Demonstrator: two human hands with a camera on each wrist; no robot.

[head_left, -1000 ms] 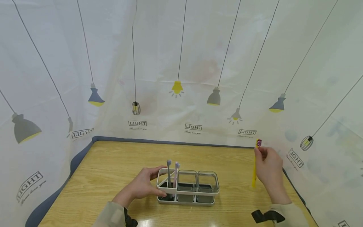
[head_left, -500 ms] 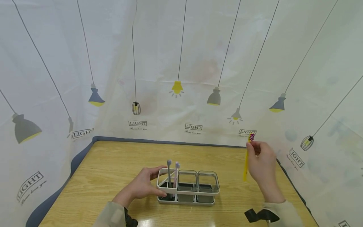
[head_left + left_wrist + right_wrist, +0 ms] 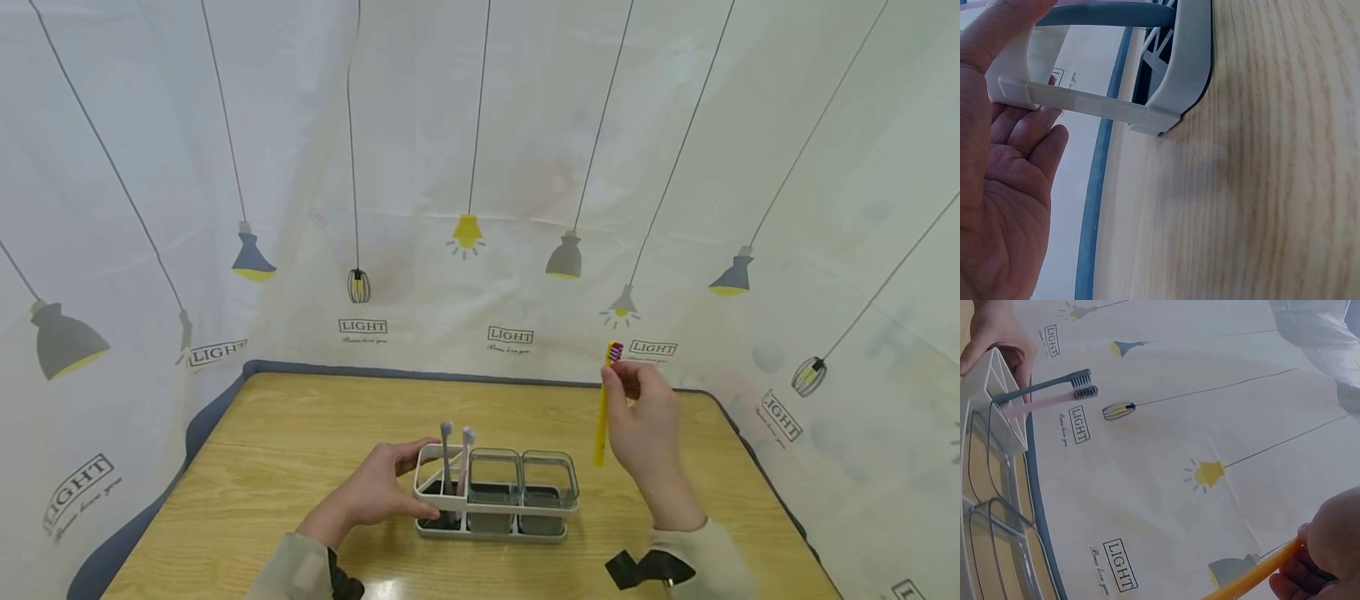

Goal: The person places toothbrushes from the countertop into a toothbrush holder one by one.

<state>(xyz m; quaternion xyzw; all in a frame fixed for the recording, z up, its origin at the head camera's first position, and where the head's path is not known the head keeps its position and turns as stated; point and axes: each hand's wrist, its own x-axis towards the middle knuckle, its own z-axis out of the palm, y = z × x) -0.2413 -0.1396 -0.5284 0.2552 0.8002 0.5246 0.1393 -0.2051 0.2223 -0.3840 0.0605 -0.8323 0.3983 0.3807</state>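
A white toothbrush holder [image 3: 517,509] stands on the wooden table, a grey toothbrush [image 3: 447,467] and a pink toothbrush [image 3: 463,468] upright in its left section. My left hand [image 3: 373,490] grips the holder's left end, thumb at the front and fingers behind. The left wrist view shows that end bar [image 3: 1085,103] between thumb and fingers. To the right of the holder, my right hand [image 3: 647,421] pinches a yellow toothbrush [image 3: 601,433] just below its head, purple-and-white bristles up and handle hanging above the table. The right wrist view shows its handle [image 3: 1254,575] close up.
Two clear cups, the left cup [image 3: 495,492] and the right cup [image 3: 551,493], sit in the holder's other sections. A white curtain [image 3: 420,167] printed with hanging lamps surrounds the table [image 3: 315,417] at the back and sides. Black straps [image 3: 651,568] circle the sleeves.
My right hand has carried the yellow toothbrush leftward and slightly up, closer to the holder. My left hand and the holder have stayed put.
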